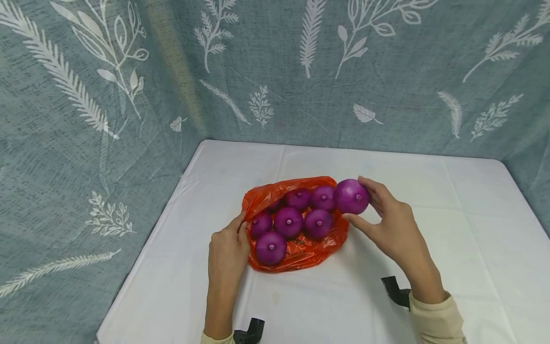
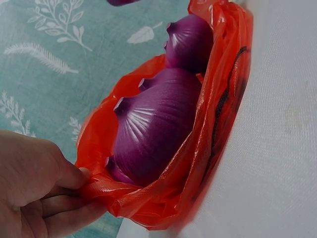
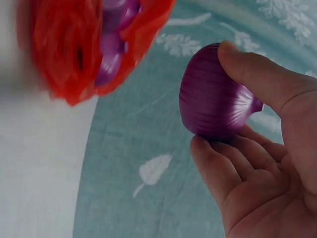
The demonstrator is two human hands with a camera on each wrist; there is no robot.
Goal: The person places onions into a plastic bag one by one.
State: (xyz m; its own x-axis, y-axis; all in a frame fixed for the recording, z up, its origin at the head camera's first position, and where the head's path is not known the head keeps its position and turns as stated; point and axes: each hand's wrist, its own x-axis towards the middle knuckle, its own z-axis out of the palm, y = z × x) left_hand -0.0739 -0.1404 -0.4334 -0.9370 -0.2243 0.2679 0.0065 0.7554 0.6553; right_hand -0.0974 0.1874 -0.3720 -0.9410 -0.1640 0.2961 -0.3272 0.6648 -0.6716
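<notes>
A red plastic bag [image 1: 301,262] lies with its mouth spread on the table, holding several purple onions [image 1: 288,222]. My left hand [image 1: 228,253] pinches the bag's rim at its left side; in the left wrist view thumb and fingers close on the red plastic [image 2: 106,191]. Another purple onion [image 1: 352,196] is between the thumb and fingers of my right hand [image 1: 393,227], just off the bag's right edge. The right wrist view shows that onion [image 3: 213,96] raised above the table and apart from the bag [image 3: 67,54].
A white cloth [image 1: 451,229] covers the table. Blue-green curtains [image 1: 275,71] with white leaf prints hang behind and along the left side. Black wrist mounts [image 1: 396,291] show by both sleeves.
</notes>
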